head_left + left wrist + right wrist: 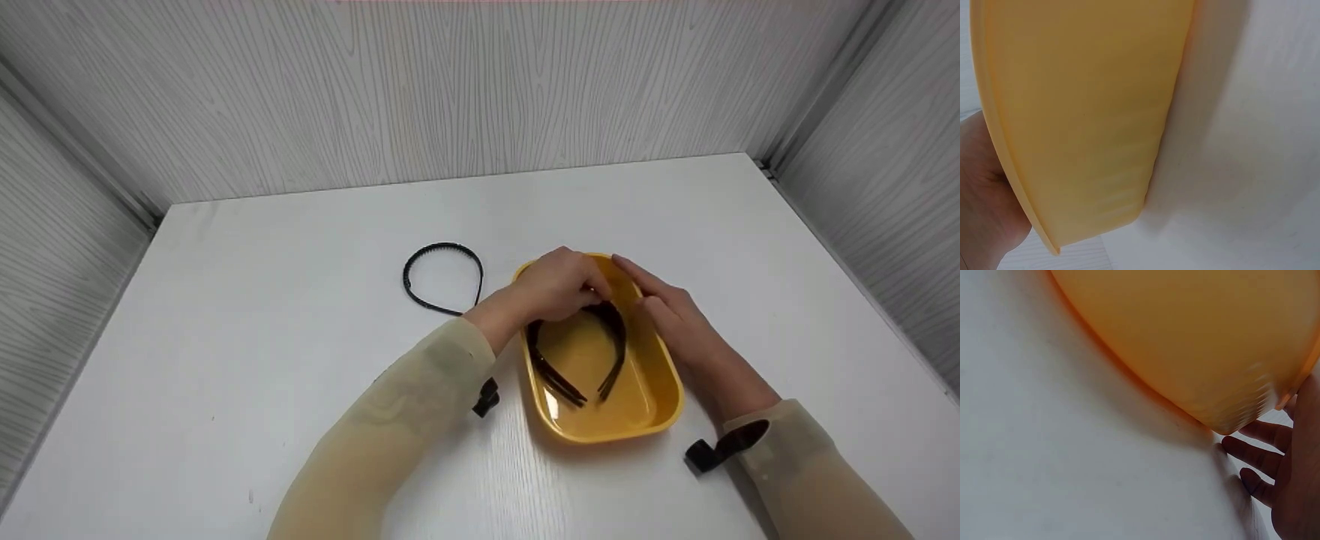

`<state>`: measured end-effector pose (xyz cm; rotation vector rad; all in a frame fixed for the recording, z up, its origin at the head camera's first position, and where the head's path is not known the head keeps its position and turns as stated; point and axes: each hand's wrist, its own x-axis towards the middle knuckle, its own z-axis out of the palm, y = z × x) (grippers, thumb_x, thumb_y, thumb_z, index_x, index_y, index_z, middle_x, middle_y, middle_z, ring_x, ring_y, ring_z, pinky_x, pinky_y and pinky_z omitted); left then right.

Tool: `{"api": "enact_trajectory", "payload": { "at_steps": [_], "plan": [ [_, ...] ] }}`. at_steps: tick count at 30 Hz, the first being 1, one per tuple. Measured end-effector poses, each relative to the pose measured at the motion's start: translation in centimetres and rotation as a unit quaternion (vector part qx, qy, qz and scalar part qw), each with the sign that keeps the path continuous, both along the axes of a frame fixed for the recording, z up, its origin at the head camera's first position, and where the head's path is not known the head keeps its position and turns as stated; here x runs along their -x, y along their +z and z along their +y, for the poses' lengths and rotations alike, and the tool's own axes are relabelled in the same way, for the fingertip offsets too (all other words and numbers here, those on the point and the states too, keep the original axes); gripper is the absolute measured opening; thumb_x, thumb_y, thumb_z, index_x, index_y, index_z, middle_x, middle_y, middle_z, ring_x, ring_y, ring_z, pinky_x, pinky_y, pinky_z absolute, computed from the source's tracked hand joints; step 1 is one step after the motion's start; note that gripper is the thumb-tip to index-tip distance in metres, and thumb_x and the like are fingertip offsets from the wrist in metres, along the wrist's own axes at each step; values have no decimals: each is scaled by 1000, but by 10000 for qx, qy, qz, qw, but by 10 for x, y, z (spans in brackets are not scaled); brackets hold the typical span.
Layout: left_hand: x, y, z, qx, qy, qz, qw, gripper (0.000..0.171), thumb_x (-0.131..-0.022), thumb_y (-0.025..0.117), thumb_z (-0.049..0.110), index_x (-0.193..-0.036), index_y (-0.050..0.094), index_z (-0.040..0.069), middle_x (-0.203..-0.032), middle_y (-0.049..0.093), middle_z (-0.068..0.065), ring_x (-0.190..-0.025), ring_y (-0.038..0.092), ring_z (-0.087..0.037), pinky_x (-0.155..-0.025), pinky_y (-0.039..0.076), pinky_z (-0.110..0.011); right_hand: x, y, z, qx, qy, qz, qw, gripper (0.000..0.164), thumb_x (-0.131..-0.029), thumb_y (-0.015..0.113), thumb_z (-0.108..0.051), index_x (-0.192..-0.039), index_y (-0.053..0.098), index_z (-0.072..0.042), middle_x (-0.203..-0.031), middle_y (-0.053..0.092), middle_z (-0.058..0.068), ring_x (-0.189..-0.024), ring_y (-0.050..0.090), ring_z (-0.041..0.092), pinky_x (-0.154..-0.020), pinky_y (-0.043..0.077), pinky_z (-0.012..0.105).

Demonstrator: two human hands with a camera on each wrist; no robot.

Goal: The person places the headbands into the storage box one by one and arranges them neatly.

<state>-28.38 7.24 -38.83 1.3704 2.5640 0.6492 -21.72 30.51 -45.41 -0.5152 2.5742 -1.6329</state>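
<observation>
A yellow plastic basin (611, 431) stands on the table, its outer wall (1089, 112) filling much of the left wrist view. Inside it lie dark headbands (616, 345), close together, with their ends toward the near side. My left hand (559, 285) reaches over the basin's left rim, its curled fingers pinching the top of the headbands; the fingertips are partly hidden. At the right side, my right hand (679, 322) holds the basin, thumb at the rim and fingers (1255, 455) along the outside. A black toothed headband (406, 276) lies on the table left of the basin.
The white table (262, 337) is bounded by a grey wood-grain panel (450, 90) at the back and similar panels at the sides. Dark straps with small black pieces (703, 455) sit at both sleeve cuffs.
</observation>
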Motion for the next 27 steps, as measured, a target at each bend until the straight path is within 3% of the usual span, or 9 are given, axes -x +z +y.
{"api": "enact_trajectory", "payload": {
  "at_steps": [19, 27],
  "plan": [
    [1, -1, 0, -35, -93, 29, 9999, 20, -106, 69, 15, -117, 85, 18, -115, 79, 5, -110, 70, -14, -97, 53, -22, 2, -2, 1, -199, -28, 280, 9994, 65, -108, 35, -6, -166, 37, -35, -166, 41, -7, -150, 40, 17, -117, 32, 18],
    [-1, 4, -3, -46, -21, -96, 9999, 21, -105, 70, 13, -121, 83, 15, -118, 78, 3, -113, 69, -14, -99, 52, -24, 2, -2, 1, -172, -47, 235, 9996, 67, -106, 35, -4, -166, 37, -34, -166, 41, -8, -151, 39, 17, -118, 31, 18]
  ]
}}
